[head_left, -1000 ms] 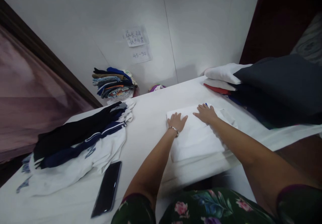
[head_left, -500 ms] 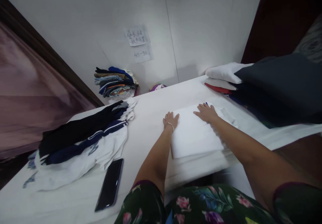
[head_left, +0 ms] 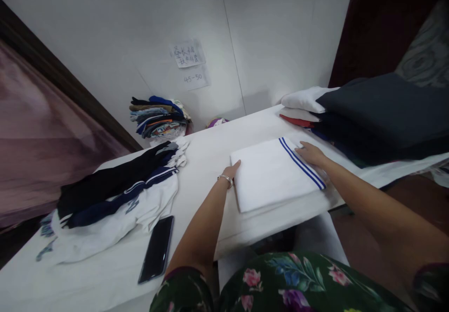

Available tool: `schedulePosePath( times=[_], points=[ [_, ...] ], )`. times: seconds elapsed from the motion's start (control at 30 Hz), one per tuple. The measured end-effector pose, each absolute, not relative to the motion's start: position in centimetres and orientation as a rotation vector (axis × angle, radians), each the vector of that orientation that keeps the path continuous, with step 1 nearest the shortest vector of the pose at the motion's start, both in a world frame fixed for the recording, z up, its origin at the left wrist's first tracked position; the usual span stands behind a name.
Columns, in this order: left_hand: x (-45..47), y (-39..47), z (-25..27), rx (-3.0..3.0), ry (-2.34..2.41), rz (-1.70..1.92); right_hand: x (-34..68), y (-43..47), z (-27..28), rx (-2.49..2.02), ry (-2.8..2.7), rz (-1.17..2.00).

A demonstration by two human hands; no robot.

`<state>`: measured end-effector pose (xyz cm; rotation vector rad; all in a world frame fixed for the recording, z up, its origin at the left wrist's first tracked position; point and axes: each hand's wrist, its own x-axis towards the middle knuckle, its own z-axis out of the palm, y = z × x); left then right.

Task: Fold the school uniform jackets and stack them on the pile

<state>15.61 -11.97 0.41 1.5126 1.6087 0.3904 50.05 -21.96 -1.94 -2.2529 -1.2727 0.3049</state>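
Note:
A folded white garment (head_left: 268, 176) with blue stripes along its right side lies flat on the white table in front of me. My left hand (head_left: 232, 169) is at its left edge, thumb on top and the other fingers mostly hidden at the side. At the upper right edge, just beyond the stripes, my right hand (head_left: 310, 154) grips the cloth with bent fingers. The garment forms a neat rectangle between both hands.
Left on the table (head_left: 196, 181) lie unfolded black, navy and white clothes (head_left: 115, 185), with a phone (head_left: 156, 249) in front. Dark and white folded clothes (head_left: 379, 115) are piled at right. Another clothes stack (head_left: 159, 118) stands beyond the far edge, by the wall with paper notes (head_left: 189, 54).
My hands have gone from lying flat on the white cloth to its left and right edges. The blue stripes now show fully along the right side.

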Motion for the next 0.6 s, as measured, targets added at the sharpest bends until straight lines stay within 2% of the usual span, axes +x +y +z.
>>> schedulePosePath(
  times=[0.13, 0.23, 0.47, 0.6],
  points=[
    [15.6, -13.5, 0.3, 1.201, 1.352, 0.499, 51.8, -25.0, -2.9, -2.346, -1.115, 0.321],
    [16.2, -14.6, 0.0, 1.186, 1.301, 0.653, 51.3, -25.7, -3.0, -2.202, -1.057, 0.438],
    [13.6, -12.1, 2.7, 1.371, 1.391, 0.854, 46.4, -24.2, -2.5, -1.928, -1.148, 0.543],
    [8.8, -10.3, 3.2, 1.38, 1.534, 0.775, 43.3, -22.8, -3.1, -1.903, -1.221, 0.545]
  ],
)
